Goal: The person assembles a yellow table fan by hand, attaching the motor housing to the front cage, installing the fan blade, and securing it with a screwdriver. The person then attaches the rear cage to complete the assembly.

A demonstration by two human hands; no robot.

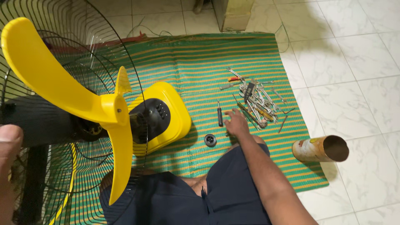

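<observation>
The right hand (236, 123) lies on the green striped mat (200, 62), fingers spread loosely and closed on nothing, reaching toward the pile of wrenches and screwdrivers (254, 100); a black-handled screwdriver (219, 114) is just beside it. The left hand (9, 166) is at the picture's edge beside the fan's wire guard (83, 50); whether it grips anything I cannot tell. The yellow blade (83, 100) sits on the motor, the front guard seems off, and a black round cap (210, 140) lies loose on the mat, so I judge the fan is partly disassembled. A cylindrical can (321, 148) with a worn yellowish label lies on its side on the white tile floor (354, 62).
</observation>
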